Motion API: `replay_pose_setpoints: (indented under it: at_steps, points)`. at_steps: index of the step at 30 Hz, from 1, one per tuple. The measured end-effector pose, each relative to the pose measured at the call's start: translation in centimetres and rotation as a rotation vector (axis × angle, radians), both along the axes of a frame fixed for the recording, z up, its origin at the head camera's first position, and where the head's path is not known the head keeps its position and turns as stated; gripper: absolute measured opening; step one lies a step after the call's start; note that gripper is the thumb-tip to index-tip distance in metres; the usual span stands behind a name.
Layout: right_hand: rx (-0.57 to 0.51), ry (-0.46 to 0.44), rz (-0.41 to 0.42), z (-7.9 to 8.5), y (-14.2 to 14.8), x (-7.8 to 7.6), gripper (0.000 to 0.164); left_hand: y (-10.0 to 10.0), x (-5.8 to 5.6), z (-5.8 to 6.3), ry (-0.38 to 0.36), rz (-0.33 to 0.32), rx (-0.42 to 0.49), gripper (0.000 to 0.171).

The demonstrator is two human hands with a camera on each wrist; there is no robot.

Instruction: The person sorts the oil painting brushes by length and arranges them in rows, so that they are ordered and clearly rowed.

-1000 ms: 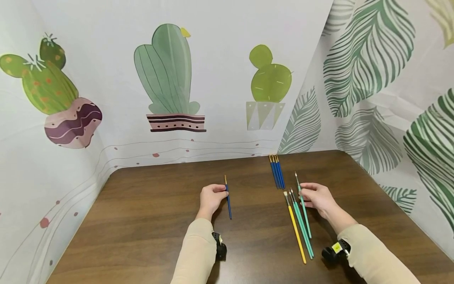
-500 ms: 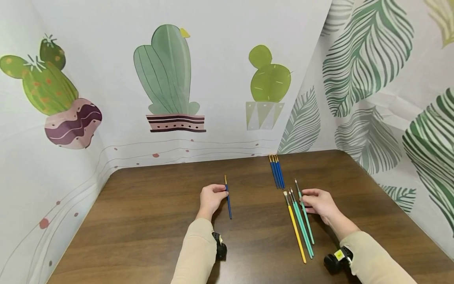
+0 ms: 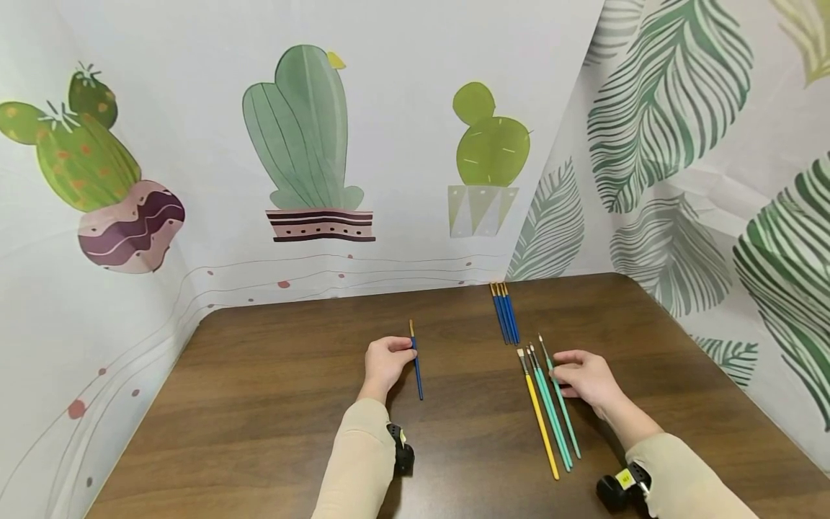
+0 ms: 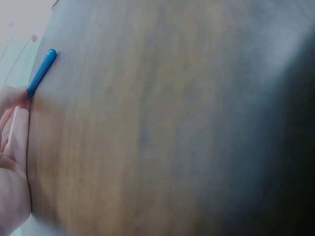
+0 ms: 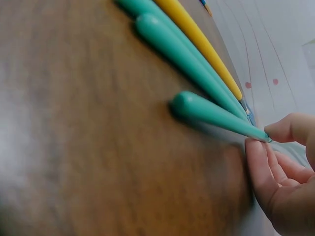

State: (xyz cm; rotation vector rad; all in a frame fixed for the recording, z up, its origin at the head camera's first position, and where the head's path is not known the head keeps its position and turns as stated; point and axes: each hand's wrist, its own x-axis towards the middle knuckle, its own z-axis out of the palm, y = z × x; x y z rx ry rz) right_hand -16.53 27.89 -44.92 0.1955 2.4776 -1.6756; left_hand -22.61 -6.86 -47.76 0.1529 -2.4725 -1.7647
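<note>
My right hand [image 3: 586, 378] pinches a green-handled paintbrush [image 3: 565, 411] between thumb and fingers, close to its ferrule. In the right wrist view that brush's rounded handle end [image 5: 202, 106] lies low over the wood. Just to its left, two more green paintbrushes [image 3: 553, 418] lie side by side, next to a yellow paintbrush [image 3: 542, 425]. Over on the left, my left hand [image 3: 385, 364] pinches a thin blue paintbrush [image 3: 417, 371], bristles pointing away from me. The left wrist view shows only the blue handle's end [image 4: 43, 71] beyond the fingers.
Several blue paintbrushes [image 3: 504, 313] lie in a row near the back edge of the brown wooden table [image 3: 279, 404]. Behind the table hangs a white cloth [image 3: 402, 144] printed with cacti and leaves.
My right hand has drawn the green paintbrush toward me and slightly right, so its tip sits nearer the other brushes' tips. The left hand and its blue paintbrush have stayed in place.
</note>
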Motion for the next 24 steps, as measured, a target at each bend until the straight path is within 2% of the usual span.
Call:
replay_pose_setpoints:
  at_steps: [13,24]
  points:
    - [0.133,0.034,-0.011,0.2,-0.8,1.4,0.045,0.0,0.0,0.1,0.0,0.014,-0.013,0.019]
    - [0.139,0.017,-0.012,0.4,-1.0,1.4,0.042,0.0,0.1,0.0,0.014,0.001,-0.011,0.02]
